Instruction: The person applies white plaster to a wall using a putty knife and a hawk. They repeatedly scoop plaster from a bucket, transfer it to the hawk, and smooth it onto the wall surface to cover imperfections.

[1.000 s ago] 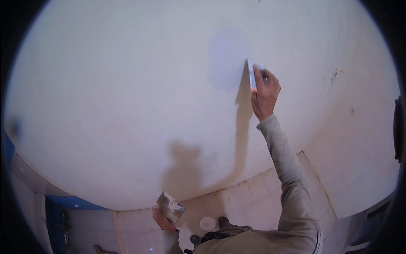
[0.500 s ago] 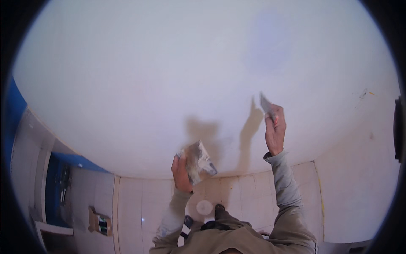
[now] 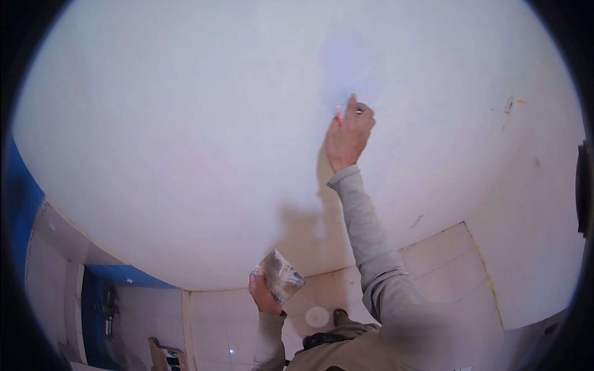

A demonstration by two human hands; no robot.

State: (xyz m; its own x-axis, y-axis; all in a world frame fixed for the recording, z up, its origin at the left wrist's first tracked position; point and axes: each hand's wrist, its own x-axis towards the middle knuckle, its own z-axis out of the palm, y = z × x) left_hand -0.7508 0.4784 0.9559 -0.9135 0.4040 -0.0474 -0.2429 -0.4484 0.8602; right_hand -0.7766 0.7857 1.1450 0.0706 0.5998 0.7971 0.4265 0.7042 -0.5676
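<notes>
Gripping a scraper [image 3: 339,116] with our right fingers [image 3: 352,104], wall [image 3: 185,123] beyond.
Our left fingers [image 3: 260,285] hold a smeared metal plate [image 3: 281,277] face-up, likely against drips.

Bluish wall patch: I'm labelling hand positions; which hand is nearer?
Right: the right hand is at the lower end of the bluish patch; the left hand is far below it.

In the upper middle, the right hand [image 3: 349,141] holds a mostly hidden tool [image 3: 339,116] by a bluish patch [image 3: 348,59] on the wall [image 3: 167,123]; lower middle, the left hand [image 3: 265,297] grips a smeared plate [image 3: 284,277]
</notes>
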